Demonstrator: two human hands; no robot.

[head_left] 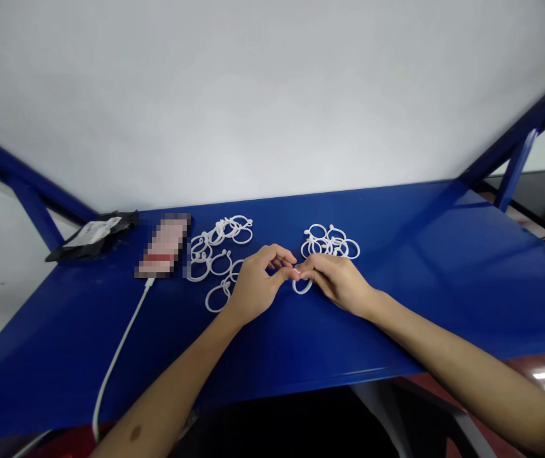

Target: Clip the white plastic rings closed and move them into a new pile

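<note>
Over the blue table, both my hands meet at one white ring (303, 291) whose loop hangs below the fingertips. My left hand (261, 280) pinches at the top of this ring from the left, thumb and index finger together. From the right, my right hand (336, 277) closes its fingertips on the same ring. The fingers hide its top part. A loose group of similar white rings (219, 262), each with a small eyelet, lies to the left, partly behind my left hand. A smaller pile of white rings (332, 240) lies just beyond my right hand.
The blue table (420, 254) backs onto a pale wall. A phone (165, 245), pixelated, lies at the left with a white cable (119, 353) running off the front edge. A black plastic packet (95, 235) sits at the far left. Blue braces (515, 168) flank the table.
</note>
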